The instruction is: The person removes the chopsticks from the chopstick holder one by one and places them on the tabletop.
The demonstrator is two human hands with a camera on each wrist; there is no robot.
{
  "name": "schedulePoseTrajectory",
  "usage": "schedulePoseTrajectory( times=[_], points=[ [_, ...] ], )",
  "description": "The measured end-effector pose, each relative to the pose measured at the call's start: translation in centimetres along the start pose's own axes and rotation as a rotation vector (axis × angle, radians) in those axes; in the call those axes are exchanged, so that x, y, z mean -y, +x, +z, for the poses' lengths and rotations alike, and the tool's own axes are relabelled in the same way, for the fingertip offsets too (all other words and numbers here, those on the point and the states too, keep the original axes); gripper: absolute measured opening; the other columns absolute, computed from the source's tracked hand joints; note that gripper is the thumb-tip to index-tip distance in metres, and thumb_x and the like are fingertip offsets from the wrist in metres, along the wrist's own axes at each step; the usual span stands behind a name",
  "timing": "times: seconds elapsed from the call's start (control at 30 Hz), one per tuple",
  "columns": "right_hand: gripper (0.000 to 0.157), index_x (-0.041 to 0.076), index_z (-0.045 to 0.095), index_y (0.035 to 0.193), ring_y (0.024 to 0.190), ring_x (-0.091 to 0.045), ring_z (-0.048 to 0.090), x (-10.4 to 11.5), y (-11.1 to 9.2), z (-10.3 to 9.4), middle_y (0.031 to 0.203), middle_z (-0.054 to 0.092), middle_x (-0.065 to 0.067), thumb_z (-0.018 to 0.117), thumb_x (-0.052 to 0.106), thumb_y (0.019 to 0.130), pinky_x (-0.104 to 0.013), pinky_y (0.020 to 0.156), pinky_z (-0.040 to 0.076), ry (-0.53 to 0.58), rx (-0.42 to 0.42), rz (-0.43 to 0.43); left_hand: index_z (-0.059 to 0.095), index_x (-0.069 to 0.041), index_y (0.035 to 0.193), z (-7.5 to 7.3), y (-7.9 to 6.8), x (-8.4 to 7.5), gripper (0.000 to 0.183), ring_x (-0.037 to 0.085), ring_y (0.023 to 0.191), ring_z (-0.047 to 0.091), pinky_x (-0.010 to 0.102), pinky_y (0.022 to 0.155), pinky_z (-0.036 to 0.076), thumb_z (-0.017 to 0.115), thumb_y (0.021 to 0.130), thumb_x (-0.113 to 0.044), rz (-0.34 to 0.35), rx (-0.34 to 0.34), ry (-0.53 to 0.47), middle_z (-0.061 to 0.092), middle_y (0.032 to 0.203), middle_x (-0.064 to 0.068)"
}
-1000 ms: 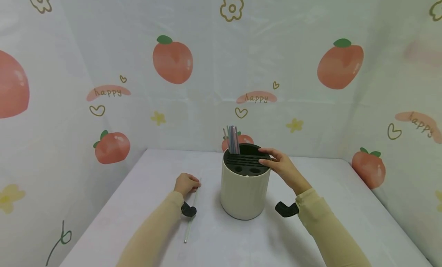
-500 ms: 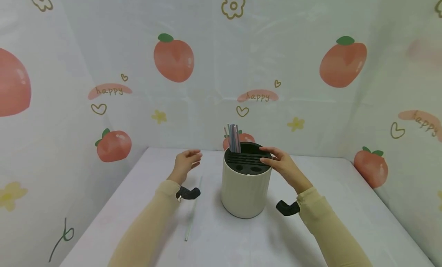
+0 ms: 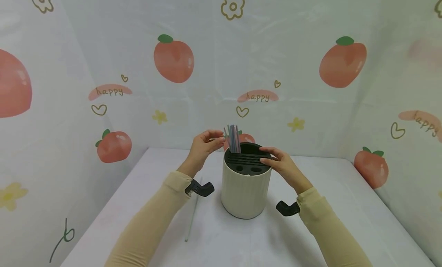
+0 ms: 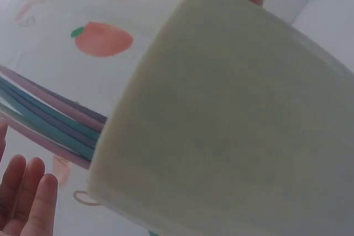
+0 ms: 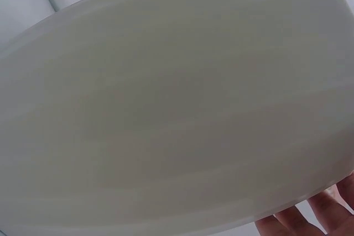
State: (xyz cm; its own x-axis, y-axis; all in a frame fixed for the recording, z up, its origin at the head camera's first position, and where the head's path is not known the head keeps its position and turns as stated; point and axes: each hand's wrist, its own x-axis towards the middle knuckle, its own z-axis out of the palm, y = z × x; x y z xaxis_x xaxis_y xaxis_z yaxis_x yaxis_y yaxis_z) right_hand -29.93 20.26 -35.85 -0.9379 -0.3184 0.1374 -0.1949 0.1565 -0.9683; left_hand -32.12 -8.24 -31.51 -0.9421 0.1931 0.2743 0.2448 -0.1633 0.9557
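Note:
A cream, round utensil holder (image 3: 244, 194) with a black slotted lid (image 3: 248, 159) stands upright on the table. Several thin coloured sticks, like drinking straws (image 3: 233, 139), stick up from the lid's back left opening. My left hand (image 3: 203, 146) is raised beside them, fingers reaching toward their upper ends. In the left wrist view its fingers (image 4: 44, 203) are spread just below the straws (image 4: 50, 117), with a gap showing. My right hand (image 3: 281, 165) holds the holder's right rim, thumb and finger over the lid. One pale green straw (image 3: 191, 221) lies on the table.
The white table (image 3: 310, 236) runs back to a hanging cloth (image 3: 207, 102) printed with peaches and flowers. Cloth walls also close off the left and right sides. Each wrist wears a black camera mount (image 3: 203, 189).
My left hand has let go of the pale green straw on the table, risen and moved right to the straws in the holder. The right hand stays on the rim.

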Motion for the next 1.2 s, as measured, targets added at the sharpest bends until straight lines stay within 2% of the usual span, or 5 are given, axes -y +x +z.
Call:
schedulePoseTrajectory(
  times=[0.2, 0.47, 0.87, 1.03, 1.2],
  points=[
    [0.052, 0.001, 0.043, 0.142, 0.111, 0.000, 0.055, 0.0, 0.0, -0.1, 0.149, 0.038, -0.016, 0.062, 0.014, 0.095, -0.016, 0.096, 0.043, -0.003, -0.002, -0.003, 0.058, 0.006, 0.112, 0.7, 0.1, 0.8, 0.023, 0.008, 0.087, 0.066, 0.025, 0.085, 0.056, 0.063, 0.091, 0.002, 0.017, 0.024, 0.001, 0.062, 0.095, -0.003],
    [0.053, 0.002, 0.043, 0.142, 0.113, 0.000, 0.054, 0.0, 0.1, -0.1, 0.150, 0.037, -0.015, 0.062, 0.016, 0.095, -0.020, 0.101, 0.042, -0.008, -0.001, 0.003, 0.060, 0.003, 0.107, 1.1, 0.2, 1.5, 0.019, 0.007, 0.091, 0.063, 0.028, 0.090, 0.055, 0.066, 0.089, 0.000, 0.029, 0.030, 0.047, 0.062, 0.096, -0.003],
    [0.053, 0.000, 0.042, 0.142, 0.108, -0.001, 0.056, 0.1, -0.1, 0.0, 0.148, 0.038, -0.017, 0.062, 0.014, 0.095, -0.013, 0.094, 0.044, 0.018, 0.002, -0.005, 0.060, 0.008, 0.105, 1.5, 0.4, 1.6, 0.020, 0.007, 0.085, 0.063, 0.027, 0.084, 0.057, 0.067, 0.088, 0.000, 0.078, 0.007, 0.100, 0.062, 0.092, -0.001],
    [0.054, 0.000, 0.042, 0.142, 0.105, -0.001, 0.057, 0.3, -0.2, 0.1, 0.147, 0.039, -0.018, 0.063, 0.014, 0.094, -0.013, 0.093, 0.044, 0.020, 0.003, 0.002, 0.062, 0.003, 0.100, 1.4, 1.2, 0.1, 0.012, 0.007, 0.082, 0.066, 0.030, 0.083, 0.058, 0.066, 0.089, 0.001, 0.140, -0.013, 0.064, 0.064, 0.089, -0.002],
    [0.054, 0.000, 0.042, 0.142, 0.106, -0.002, 0.057, 0.3, -0.2, 0.1, 0.148, 0.038, -0.018, 0.063, 0.013, 0.094, -0.013, 0.093, 0.045, 0.031, 0.001, 0.004, 0.065, -0.011, 0.090, 1.1, 2.3, -4.3, 0.018, 0.008, 0.080, 0.066, 0.030, 0.081, 0.059, 0.063, 0.089, 0.007, 0.260, -0.060, -0.059, 0.067, 0.088, -0.004]
  ],
)
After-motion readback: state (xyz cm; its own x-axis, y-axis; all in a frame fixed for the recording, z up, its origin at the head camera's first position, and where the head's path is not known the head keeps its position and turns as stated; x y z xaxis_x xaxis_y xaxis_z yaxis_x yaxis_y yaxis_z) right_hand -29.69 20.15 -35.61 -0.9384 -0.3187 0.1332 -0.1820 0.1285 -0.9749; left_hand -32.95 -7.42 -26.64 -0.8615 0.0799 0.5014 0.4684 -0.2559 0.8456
